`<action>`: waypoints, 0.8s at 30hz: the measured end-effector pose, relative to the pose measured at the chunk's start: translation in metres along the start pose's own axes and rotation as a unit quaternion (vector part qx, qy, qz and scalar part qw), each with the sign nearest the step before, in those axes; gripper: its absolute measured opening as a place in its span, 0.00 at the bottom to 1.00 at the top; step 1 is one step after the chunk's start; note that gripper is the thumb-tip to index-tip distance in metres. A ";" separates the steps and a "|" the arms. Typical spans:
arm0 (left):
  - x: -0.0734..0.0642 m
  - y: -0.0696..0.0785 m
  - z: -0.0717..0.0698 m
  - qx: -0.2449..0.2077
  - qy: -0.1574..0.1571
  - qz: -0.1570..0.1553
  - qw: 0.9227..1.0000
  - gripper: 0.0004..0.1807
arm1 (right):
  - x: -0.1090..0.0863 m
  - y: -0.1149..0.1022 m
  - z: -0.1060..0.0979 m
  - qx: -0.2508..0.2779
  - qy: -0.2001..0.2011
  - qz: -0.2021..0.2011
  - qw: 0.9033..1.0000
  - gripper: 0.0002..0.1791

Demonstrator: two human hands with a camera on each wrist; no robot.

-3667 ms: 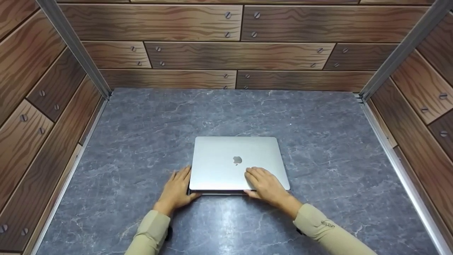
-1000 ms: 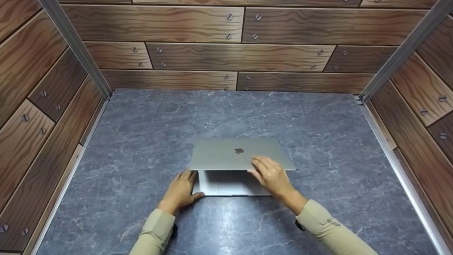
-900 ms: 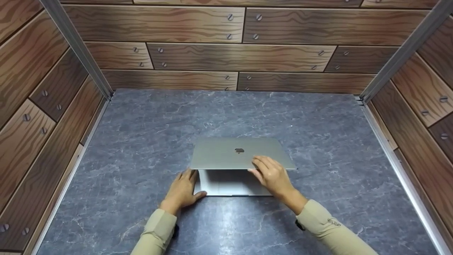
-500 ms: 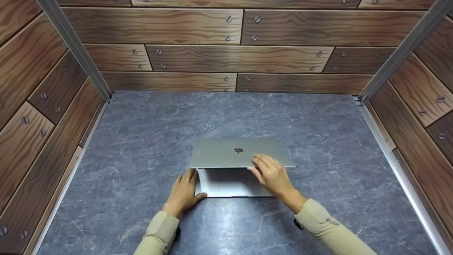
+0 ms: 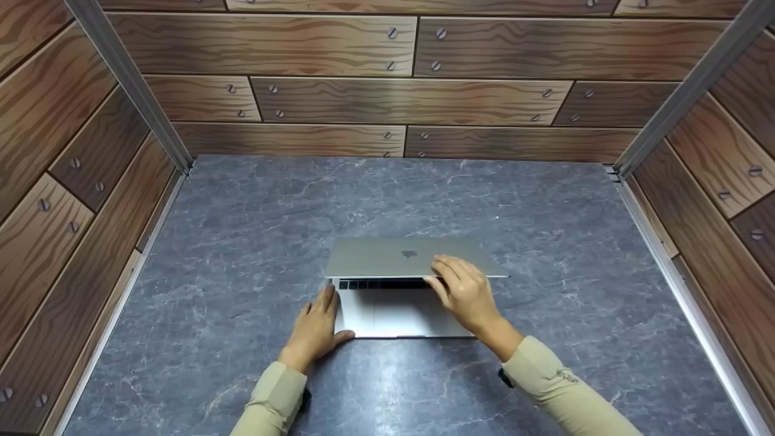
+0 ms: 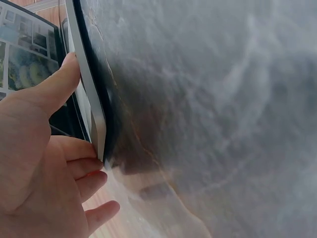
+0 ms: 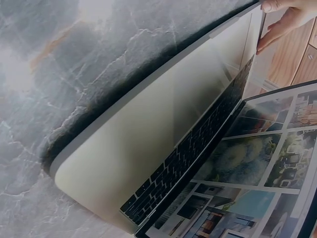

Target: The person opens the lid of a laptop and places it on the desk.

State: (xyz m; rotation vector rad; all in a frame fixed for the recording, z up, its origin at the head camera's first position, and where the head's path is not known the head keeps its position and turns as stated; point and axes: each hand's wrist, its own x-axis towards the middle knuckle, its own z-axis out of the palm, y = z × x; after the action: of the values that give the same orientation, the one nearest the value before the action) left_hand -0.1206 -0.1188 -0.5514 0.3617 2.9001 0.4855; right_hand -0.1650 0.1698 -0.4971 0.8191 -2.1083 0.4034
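Note:
A silver laptop (image 5: 369, 258) sits on the table with its lid partly raised. Below the lid's edge show the keyboard (image 7: 185, 158) and the trackpad area. The lit screen (image 7: 237, 161), filled with picture tiles, appears in the right wrist view. My right hand (image 5: 467, 295) pinches the lid's front edge right of centre, thumb beneath and fingers on top. At the base's front left corner, my left hand (image 5: 313, 330) holds on, thumb along the front edge and fingers down the left side. The left wrist view shows that hand from the palm side.
The grey marbled table (image 5: 254, 206) extends around the laptop on all sides. Wood-patterned panels (image 5: 339, 100) wall the back and both sides, with metal posts (image 5: 130, 85) at the back corners and rails along the side edges.
The laptop was shut at first; its lid has been tilted up and back by the right hand, baring the base and then the top of the keyboard. The left hand has stayed at the corner.

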 end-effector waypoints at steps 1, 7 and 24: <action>0.000 0.000 0.000 -0.001 -0.002 -0.002 1.000 0.48 | 0.001 0.000 0.000 0.001 0.001 0.002 1.000 0.15; 0.000 0.001 -0.001 -0.009 -0.003 -0.004 1.000 0.49 | 0.004 -0.002 -0.001 0.000 0.006 0.014 1.000 0.14; 0.003 0.002 0.000 -0.005 -0.026 -0.027 0.999 0.49 | 0.017 -0.005 0.003 0.010 0.051 0.036 0.998 0.11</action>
State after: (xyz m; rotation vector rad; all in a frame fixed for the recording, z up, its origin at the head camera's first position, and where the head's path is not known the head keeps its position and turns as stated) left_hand -0.1228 -0.1160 -0.5515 0.2891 2.8489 0.4745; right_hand -0.1715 0.1576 -0.4851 0.7201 -2.0470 0.4959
